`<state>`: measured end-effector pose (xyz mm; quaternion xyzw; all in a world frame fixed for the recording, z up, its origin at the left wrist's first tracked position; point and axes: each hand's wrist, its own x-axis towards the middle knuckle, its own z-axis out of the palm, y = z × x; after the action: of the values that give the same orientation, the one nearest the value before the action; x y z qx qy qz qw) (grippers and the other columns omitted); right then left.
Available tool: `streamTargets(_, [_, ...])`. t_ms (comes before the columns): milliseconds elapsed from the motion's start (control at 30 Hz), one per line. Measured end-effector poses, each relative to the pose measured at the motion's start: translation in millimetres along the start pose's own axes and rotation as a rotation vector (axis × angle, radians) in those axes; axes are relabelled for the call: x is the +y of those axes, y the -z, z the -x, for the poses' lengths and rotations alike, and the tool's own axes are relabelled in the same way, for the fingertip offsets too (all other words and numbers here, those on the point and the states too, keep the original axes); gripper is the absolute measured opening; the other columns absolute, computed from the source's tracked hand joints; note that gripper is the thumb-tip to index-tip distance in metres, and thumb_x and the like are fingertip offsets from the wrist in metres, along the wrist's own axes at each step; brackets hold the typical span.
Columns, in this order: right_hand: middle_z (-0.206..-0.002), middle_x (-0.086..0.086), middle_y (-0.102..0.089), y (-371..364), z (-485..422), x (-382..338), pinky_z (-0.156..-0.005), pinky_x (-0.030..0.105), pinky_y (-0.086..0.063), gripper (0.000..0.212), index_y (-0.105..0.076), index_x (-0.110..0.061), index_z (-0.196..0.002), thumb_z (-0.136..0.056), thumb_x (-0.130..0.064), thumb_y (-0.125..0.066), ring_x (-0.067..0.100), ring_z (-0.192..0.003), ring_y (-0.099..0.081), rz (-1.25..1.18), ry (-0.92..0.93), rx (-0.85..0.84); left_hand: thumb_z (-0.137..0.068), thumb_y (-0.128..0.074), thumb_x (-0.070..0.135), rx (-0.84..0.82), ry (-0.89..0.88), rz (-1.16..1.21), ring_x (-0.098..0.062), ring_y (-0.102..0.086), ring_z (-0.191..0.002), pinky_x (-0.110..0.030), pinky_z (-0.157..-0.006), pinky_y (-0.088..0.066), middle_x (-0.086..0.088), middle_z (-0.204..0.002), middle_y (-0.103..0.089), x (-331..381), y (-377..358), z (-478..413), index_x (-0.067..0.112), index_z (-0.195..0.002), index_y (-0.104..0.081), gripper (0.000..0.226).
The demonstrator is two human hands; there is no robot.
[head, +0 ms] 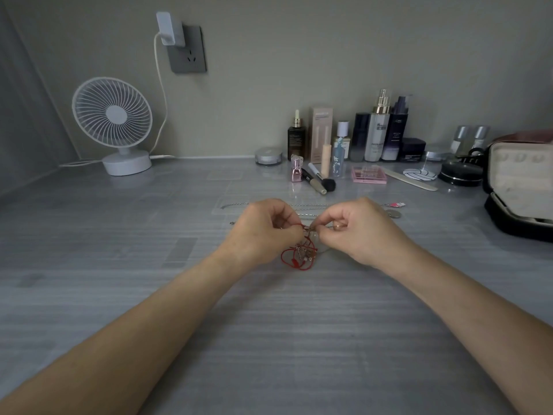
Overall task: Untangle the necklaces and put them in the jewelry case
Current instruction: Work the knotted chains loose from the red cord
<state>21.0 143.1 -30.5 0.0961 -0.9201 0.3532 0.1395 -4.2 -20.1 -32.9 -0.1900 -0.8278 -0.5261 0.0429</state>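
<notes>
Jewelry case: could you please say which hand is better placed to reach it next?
Probably the right hand: the open jewelry case stands far right; the left hand, also pinching the red tangle, is farther.

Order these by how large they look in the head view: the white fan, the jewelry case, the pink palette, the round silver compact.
1. white fan
2. jewelry case; the right edge of the picture cuts it off, so whole it might match the fan
3. pink palette
4. round silver compact, only slightly smaller than the palette
</notes>
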Motion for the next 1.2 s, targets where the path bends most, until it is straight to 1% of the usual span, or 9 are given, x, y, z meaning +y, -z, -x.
streamTargets(100, [-0.038,-0.014,-0.048,1,0,0,-0.053,0.024,-0.039,0.011,-0.073,-0.026,-0.081,-0.077,-0.023,-0.063,0.006,-0.040,-0.040,0.101,0.039,0.031,-0.074,-0.066,0.004,-0.002,0.002,-0.023,0.001,-0.045,-0.046,-0.017,-0.051,-0.040,0.008,-0.056,-0.054,0,1,0,0.022,-0.061,-0.058,0.024])
streamTargets(200, [-0.056,-0.009,-0.048,2,0,-1,-0.059,0.030,-0.044,0.011,-0.073,-0.026,-0.081,-0.079,-0.025,-0.062,0.008,-0.057,-0.046,0.197,0.121,0.077,-0.073,-0.066,0.004,-0.004,0.001,-0.041,0.001,-0.046,-0.046,-0.019,-0.053,-0.041,0.008,-0.055,-0.054,1,2,0,0.022,-0.060,-0.058,0.024])
streamTargets(433, [-0.084,-0.012,-0.050,1,-2,2,-0.062,0.028,-0.039,0.013,-0.070,-0.024,-0.087,-0.084,-0.027,-0.058,-0.002,-0.064,-0.043,0.219,0.166,0.136,-0.073,-0.066,0.010,-0.042,0.018,-0.116,-0.002,-0.047,-0.048,-0.020,-0.054,-0.041,0.009,-0.057,-0.054,0,1,1,0.023,-0.061,-0.058,0.019])
streamTargets(567, [-0.081,-0.011,-0.056,-1,-2,-1,-0.064,0.028,-0.044,0.014,-0.068,-0.022,-0.089,-0.087,-0.025,-0.055,0.005,-0.069,-0.050,0.215,0.165,0.108,-0.074,-0.065,0.014,-0.002,0.031,-0.094,0.004,-0.045,-0.045,-0.010,-0.047,-0.035,0.010,-0.060,-0.055,3,2,2,0.022,-0.062,-0.055,0.017])
streamTargets(667, [-0.069,-0.015,-0.055,-3,-1,-3,-0.056,0.024,-0.039,0.013,-0.067,-0.021,-0.089,-0.088,-0.023,-0.055,-0.001,-0.057,-0.047,0.142,0.148,0.077,-0.077,-0.060,0.010,0.003,0.082,0.134,-0.008,-0.054,-0.066,-0.019,-0.061,-0.040,-0.005,-0.078,-0.066,5,2,1,0.020,-0.064,-0.054,0.018])
streamTargets(767, [-0.059,-0.019,-0.050,-3,0,-4,-0.053,0.023,-0.038,0.013,-0.067,-0.020,-0.088,-0.088,-0.022,-0.054,0.000,-0.050,-0.047,0.112,0.139,0.082,-0.083,-0.054,0.002,-0.004,0.142,0.259,-0.007,-0.053,-0.060,-0.014,-0.055,-0.039,0.002,-0.064,-0.061,5,3,0,0.018,-0.067,-0.053,0.023])
streamTargets(900, [-0.069,-0.014,-0.060,-1,2,-8,-0.064,0.034,-0.052,0.013,-0.065,-0.020,-0.088,-0.089,-0.022,-0.052,0.011,-0.062,-0.059,0.070,0.128,0.052,-0.086,-0.050,0.003,-0.027,0.179,0.289,-0.008,-0.048,-0.058,-0.026,-0.062,-0.037,0.008,-0.056,-0.054,4,1,0,0.019,-0.070,-0.056,0.024])
streamTargets(1000, [-0.073,-0.008,-0.066,0,3,-10,-0.066,0.039,-0.054,0.013,-0.064,-0.022,-0.087,-0.090,-0.022,-0.051,0.018,-0.066,-0.064,0.051,0.118,0.031,-0.088,-0.051,0.006,-0.060,0.180,0.306,-0.009,-0.044,-0.055,-0.024,-0.059,-0.037,0.004,-0.057,-0.050,6,0,1,0.017,-0.073,-0.060,0.021])
streamTargets(1200, [-0.056,-0.009,-0.056,-1,3,-9,-0.055,0.029,-0.044,0.013,-0.063,-0.022,-0.082,-0.089,-0.020,-0.053,0.004,-0.050,-0.048,0.062,0.130,0.046,-0.083,-0.064,0.009,-0.058,0.151,0.226,0.003,-0.048,-0.045,-0.013,-0.049,-0.039,0.013,-0.049,-0.057,4,0,1,0.019,-0.070,-0.064,0.017])
